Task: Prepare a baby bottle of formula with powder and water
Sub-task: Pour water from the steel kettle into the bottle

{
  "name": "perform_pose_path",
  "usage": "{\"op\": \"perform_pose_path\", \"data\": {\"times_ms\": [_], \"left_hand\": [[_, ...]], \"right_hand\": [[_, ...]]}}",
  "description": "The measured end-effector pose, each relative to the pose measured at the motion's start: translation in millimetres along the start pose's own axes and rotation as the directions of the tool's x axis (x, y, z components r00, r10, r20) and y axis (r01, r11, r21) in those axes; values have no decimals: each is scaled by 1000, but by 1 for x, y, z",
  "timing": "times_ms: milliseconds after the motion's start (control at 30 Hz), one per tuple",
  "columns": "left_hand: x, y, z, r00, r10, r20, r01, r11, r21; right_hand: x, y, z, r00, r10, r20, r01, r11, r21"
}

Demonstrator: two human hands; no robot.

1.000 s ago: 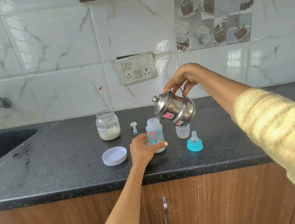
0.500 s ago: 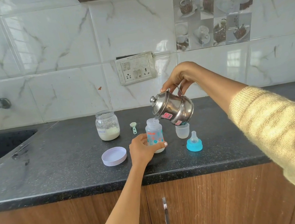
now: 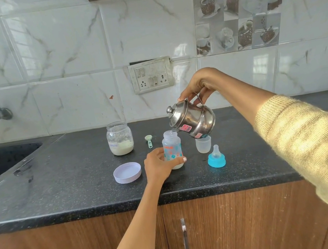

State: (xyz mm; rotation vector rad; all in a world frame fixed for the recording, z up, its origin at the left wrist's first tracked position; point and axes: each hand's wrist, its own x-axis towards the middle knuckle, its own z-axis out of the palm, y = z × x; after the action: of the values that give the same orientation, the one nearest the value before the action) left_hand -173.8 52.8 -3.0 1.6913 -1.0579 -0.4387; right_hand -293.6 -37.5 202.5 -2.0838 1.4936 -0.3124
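In the middle of the frame the baby bottle (image 3: 171,147) stands upright on the dark counter (image 3: 63,191). The left hand (image 3: 160,165) is wrapped around its lower part. The right hand (image 3: 200,86) grips the handle of a steel kettle (image 3: 192,121), tilted so its spout is over the bottle's mouth. The powder jar (image 3: 120,138) stands open to the left, well apart.

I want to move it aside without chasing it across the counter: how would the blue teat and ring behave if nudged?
The blue teat and ring stands on its wide base, so it would probably slide rather than tip. It looks small and plastic, likely light, so a slight push may send it skidding on the smooth counter. The soft-looking tip should bend, not break.
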Motion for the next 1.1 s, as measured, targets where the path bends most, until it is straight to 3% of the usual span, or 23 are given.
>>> {"op": "perform_pose_path", "data": {"times_ms": [1100], "left_hand": [[5,-5,2,1000,-5,6,5,1000,-9]], "right_hand": [[13,-4,-4,999,-38,-35,34,994,-101]]}}
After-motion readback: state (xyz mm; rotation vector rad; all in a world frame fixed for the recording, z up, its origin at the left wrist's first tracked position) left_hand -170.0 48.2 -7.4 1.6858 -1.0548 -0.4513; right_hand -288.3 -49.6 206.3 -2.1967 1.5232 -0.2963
